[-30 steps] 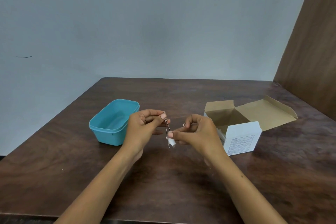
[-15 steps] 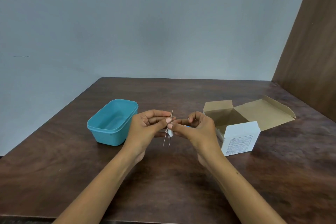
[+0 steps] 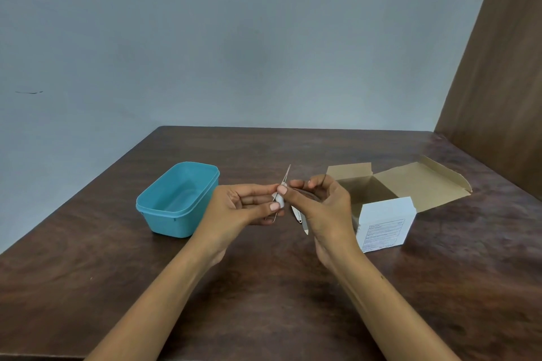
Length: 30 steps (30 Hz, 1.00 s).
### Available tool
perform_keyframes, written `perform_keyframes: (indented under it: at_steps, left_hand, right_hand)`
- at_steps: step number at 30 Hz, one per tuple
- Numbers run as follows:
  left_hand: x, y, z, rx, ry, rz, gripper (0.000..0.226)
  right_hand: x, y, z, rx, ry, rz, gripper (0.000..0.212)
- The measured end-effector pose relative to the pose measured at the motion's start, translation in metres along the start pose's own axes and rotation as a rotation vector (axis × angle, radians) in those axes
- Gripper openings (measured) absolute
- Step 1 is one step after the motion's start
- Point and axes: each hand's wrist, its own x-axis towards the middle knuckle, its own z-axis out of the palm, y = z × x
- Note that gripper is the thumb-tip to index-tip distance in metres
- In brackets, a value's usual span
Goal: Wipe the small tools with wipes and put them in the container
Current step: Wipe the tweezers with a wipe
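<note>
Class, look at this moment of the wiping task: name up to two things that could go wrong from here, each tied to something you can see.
1. The thin metal tool is pinched only at fingertips of the left hand and right hand, above the table; it might slip and fall.
2. The small white wipe is tiny and may drop mid-wipe.
3. The teal container sits off to the left, so a careless release could miss it.

Teal tub, brown bench, one flash of silver

The container (image 3: 176,202) shows solid teal, the bench (image 3: 264,287) is dark brown with a mottled wood grain, and the tweezers (image 3: 286,174) glint thin and silver against a small white wipe (image 3: 279,199). The box (image 3: 384,223) is white outside with fine dark print (too small to read), plain tan cardboard inside; behind it all, a flat grey-blue wall (image 3: 234,38) and a brown panel (image 3: 498,82).
</note>
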Motion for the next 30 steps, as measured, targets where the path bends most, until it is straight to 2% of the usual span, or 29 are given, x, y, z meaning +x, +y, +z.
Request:
perform_keyframes:
  at_steps: [7, 16, 22, 30]
  left_hand:
    - [-0.0007, 0.0013, -0.0004, 0.043, 0.059, 0.043, 0.022]
    - [-0.0017, 0.0066, -0.0041, 0.039, -0.030, -0.009, 0.017]
    - [-0.0004, 0.0086, -0.0060, -0.058, -0.019, -0.081, 0.020]
    - [-0.0005, 0.0075, -0.0072, -0.004, 0.002, -0.063, 0.017]
  right_hand:
    - [-0.0026, -0.0011, -0.0007, 0.008, -0.011, -0.016, 0.035]
    - [-0.0015, -0.0075, 0.0044, -0.014, 0.117, -0.194, 0.032]
    - [-0.0031, -0.0078, 0.0047, -0.053, 0.103, -0.248, 0.023]
    - [-0.0062, -0.0070, 0.0057, -0.384, 0.113, -0.524, 0.027]
